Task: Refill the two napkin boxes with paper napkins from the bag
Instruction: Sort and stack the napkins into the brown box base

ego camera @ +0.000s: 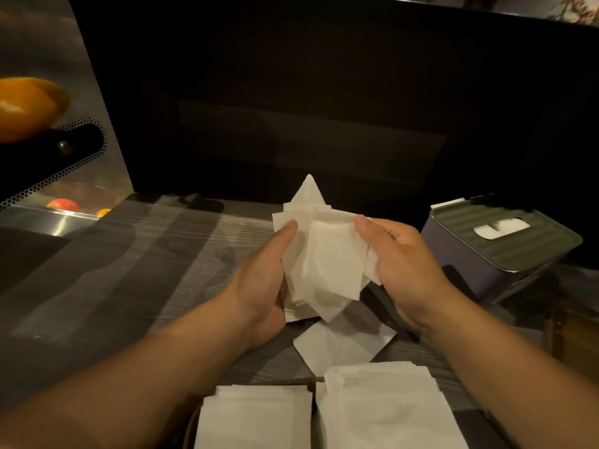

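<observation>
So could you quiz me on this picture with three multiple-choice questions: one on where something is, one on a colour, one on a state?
1. Where is the closed napkin box?
A. right of the hands
B. left of the hands
C. on a lap

2. What colour is its lid?
A. red
B. green
C. white

3. What are the hands doing?
A. resting flat
B. holding a bunch of napkins
C. pointing

Answers:
1 A, it stands beyond the right hand.
2 B, the ribbed top is dull green.
3 B, the left hand and the right one grip the napkins from both sides.
</observation>
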Tool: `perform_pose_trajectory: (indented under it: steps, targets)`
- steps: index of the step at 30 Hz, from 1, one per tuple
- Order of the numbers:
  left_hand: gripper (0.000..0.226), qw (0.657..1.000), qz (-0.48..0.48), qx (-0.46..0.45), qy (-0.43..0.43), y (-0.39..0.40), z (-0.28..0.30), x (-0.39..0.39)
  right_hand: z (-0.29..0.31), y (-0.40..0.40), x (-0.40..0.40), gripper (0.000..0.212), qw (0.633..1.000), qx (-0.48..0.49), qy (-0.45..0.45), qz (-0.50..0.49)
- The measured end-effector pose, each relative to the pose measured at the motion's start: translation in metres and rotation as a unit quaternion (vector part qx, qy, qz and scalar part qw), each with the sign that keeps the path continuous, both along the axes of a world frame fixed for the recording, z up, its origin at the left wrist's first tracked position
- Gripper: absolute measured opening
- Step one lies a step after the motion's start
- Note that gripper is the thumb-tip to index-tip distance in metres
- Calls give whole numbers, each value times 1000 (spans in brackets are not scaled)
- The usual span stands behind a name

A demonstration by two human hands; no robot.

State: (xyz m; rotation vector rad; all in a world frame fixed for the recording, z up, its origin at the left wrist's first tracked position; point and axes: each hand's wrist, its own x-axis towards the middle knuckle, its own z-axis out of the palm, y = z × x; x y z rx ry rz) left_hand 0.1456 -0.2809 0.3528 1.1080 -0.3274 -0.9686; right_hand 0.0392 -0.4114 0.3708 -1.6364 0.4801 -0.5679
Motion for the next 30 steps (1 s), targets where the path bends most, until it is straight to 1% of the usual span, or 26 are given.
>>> perform_pose_trajectory:
  steps: [4,6,10,13,20,22,24,27,28,30]
  targets:
    - [39,999,-48,-18,11,1,2,0,2,0,-2,30,998,31,4,49]
    - [38,997,-67,-34,3,1,2,-1,1,-1,-1,27,999,12,19,48]
    - [44,997,-57,-49,12,1,1,0,-3,-5,1,14,998,-31,50,39]
    - [41,998,-38,-44,12,0,0,1,-5,-5,2,13,996,-44,61,42]
    - [35,999,-26,-20,-39,0,-2,1,-3,-1,0,30,996,-60,60,34]
    - [35,999,-15,-19,-35,0,-1,1,-3,-3,0,33,997,-61,53,12]
    - [34,1000,5,-15,-23,0,0,2,-1,-9,1,29,993,-96,39,-53]
    - [31,1000,18,-7,0,-1,2,4,9,-21,0,20,976,-155,-7,-152]
    - [30,1000,20,-4,5,-1,2,4,13,-23,-1,19,970,-179,-13,-163]
    - [29,1000,22,-2,12,-1,1,5,17,-23,-3,20,966,-206,-21,-152]
